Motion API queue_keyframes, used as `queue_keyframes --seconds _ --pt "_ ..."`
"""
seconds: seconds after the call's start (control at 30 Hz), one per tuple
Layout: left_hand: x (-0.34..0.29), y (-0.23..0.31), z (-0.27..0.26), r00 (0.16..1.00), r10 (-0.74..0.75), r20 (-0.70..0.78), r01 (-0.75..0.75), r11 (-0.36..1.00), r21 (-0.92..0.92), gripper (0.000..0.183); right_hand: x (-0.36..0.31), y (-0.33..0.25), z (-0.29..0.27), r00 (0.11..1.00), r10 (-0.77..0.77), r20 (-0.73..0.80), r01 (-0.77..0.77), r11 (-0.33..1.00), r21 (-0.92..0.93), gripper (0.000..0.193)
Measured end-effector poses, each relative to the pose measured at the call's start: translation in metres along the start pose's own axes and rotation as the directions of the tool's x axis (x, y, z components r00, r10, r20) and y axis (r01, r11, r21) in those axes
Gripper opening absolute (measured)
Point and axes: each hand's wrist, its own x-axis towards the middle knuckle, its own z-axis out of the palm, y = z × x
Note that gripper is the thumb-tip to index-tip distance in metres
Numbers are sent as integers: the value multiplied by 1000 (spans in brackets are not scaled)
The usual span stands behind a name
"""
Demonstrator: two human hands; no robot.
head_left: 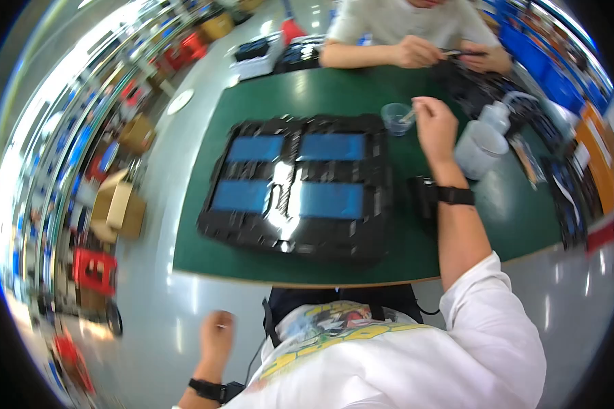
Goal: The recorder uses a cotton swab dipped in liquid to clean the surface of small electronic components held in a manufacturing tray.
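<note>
My right hand [435, 128] reaches over the green table, its fingers pinched together beside a small clear plastic cup [393, 124]. A pale, thin piece shows at the cup's rim, close to my fingertips; whether I grip it is unclear. My left hand [217, 335] hangs off the table's near edge, curled and somewhat blurred, with a tiny bright spot at its fingers. Between them on the table lies a large black plastic tray-like panel [286, 235] with several blue rectangular areas [331, 199].
Right of my right hand stand a translucent tub [481, 151] and a squeeze bottle [496, 117]. Black parts [569, 204] line the table's right side. Across the table, a co-worker's hands [419, 52] hold a small item. Shelves and a cardboard box [118, 206] stand at left.
</note>
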Motion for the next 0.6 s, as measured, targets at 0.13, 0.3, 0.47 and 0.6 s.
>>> queue_keyframes --seconds 0.13,0.3,0.47,0.6 --pt "-80 -12 48 864 -274 423 310 951 -18 29 2 5 5 996 78 36 -79 997 17 15" --pt "-74 13 31 706 -484 518 536 842 55 47 2 4 11 987 134 86 -138 989 52 16" --pt "-83 -2 27 365 -552 750 930 183 -318 59 3 15 14 986 133 103 -138 989 48 20" --pt "-85 -31 -1 118 305 945 993 -50 -108 56 0 37 15 992 83 100 -77 995 -57 23"
